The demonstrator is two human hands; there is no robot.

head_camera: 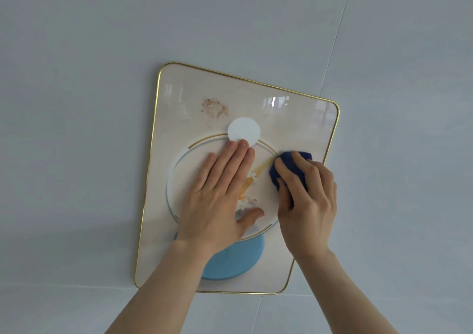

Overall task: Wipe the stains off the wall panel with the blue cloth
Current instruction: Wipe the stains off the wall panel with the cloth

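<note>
Left hand [217,193] flat, fingers extended, pressed on wall panel [302,118]. Right hand [309,200] grips blue cloth [289,164] against panel. Brown stain [214,107] untouched.

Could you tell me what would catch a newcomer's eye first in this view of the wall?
First, the two hands on the gold-rimmed wall panel: the left hand lies flat over its centre, and the right hand presses a bunched blue cloth near the right edge. Next, the brown stain at upper left, above the white disc, and the yellowish smear between the hands.
</note>
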